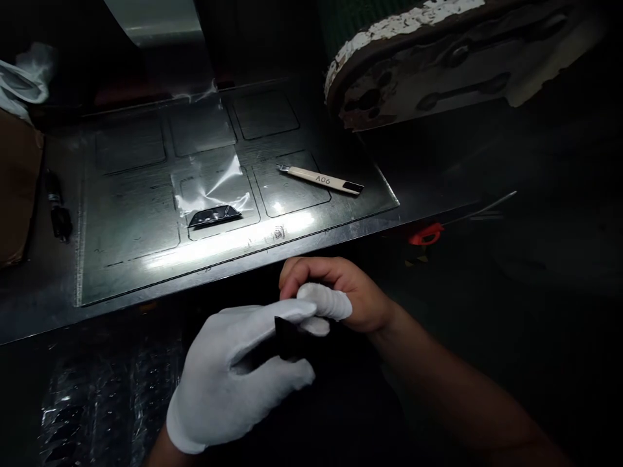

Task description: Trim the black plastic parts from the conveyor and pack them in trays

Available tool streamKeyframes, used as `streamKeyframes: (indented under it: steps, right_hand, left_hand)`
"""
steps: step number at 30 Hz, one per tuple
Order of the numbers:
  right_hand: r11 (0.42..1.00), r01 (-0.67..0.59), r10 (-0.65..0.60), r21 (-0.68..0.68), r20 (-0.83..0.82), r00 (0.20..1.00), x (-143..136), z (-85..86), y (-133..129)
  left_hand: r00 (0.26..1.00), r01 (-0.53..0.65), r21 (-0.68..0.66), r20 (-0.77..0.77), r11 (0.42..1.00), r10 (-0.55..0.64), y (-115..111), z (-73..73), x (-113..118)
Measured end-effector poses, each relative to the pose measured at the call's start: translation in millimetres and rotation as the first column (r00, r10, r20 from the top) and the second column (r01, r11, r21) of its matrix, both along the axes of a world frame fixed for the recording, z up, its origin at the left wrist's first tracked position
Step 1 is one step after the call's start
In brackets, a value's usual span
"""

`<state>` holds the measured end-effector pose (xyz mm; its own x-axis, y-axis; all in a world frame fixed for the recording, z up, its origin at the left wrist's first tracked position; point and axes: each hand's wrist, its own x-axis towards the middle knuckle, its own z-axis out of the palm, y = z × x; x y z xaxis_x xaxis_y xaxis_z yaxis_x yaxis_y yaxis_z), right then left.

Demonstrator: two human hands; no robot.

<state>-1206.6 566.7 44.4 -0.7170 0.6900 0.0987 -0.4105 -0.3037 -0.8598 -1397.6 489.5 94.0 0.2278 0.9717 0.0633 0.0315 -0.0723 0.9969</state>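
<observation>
Two hands meet low in the middle of the frame, both closed on one small dark flat piece point(288, 337). The left hand point(238, 379), in a white glove, pinches the piece between thumb and forefinger, with the other gloved fingers point(272, 383) curled beneath it. The right hand point(341, 295) is bare except for white cots on two fingertips point(327, 302); those covered tips press together on the upper edge of the same piece, the remaining fingers folded in. The piece sits in front of the tabletop edge, not resting on it.

Just above the hands, a dark, glossy tabletop point(121, 259) runs across the frame, marked with shallow rectangular outlines. In the centre of it lies a clear plastic bag point(211, 185), crinkled and catching the light, with a dark wedge-shaped part point(214, 216) at its lower edge. To the right of the bag, well apart from it, lies a pale craft knife point(321, 179) labelled A06. A small orange object point(426, 235) shows below the tabletop edge at right. In the upper right looms a worn machine part with flaking white paint point(438, 58).
</observation>
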Motion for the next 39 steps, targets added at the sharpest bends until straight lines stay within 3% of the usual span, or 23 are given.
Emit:
streamKeyframes:
  steps: [5,9,12,17,23,30,34,39]
  right_hand:
    - [1.000,0.014,-0.014,0.007,-0.008,1.000,0,-7.7,-4]
    - [0.999,0.028,-0.028,-0.014,-0.001,1.000,1,-16.0,-9]
    - [0.998,0.010,-0.009,-0.056,0.009,1.000,2,-20.9,-14]
    - [0.992,-0.014,0.025,-0.123,0.088,0.996,3,-24.2,-20]
    - [0.989,0.002,0.011,-0.150,0.091,0.996,2,-24.4,-24]
    - [0.984,0.081,-0.057,-0.161,0.149,0.987,-5,-24.1,-29]
    - [0.978,0.119,-0.087,-0.174,0.181,0.980,-7,-28.6,-31]
    - [0.974,0.149,-0.109,-0.172,0.219,0.970,-8,-31.4,-33]
  left_hand:
    - [0.990,0.002,0.031,-0.138,1.000,0.002,-2,1.3,1]
    - [0.985,0.034,-0.029,-0.166,0.999,-0.038,-1,4.3,0]
    - [0.994,0.003,-0.181,-0.103,0.983,-0.022,1,6.7,1]
    - [0.997,-0.048,-0.445,0.036,0.894,0.071,2,9.6,6]
    - [0.989,-0.076,-0.536,0.066,0.841,0.132,-2,4.1,3]
    - [0.910,0.134,-0.533,0.399,0.836,0.109,3,-3.2,2]
    - [0.864,0.122,-0.572,0.463,0.811,0.197,1,-7.8,2]
    - [0.853,0.111,-0.578,0.472,0.808,0.220,-1,-10.8,1]
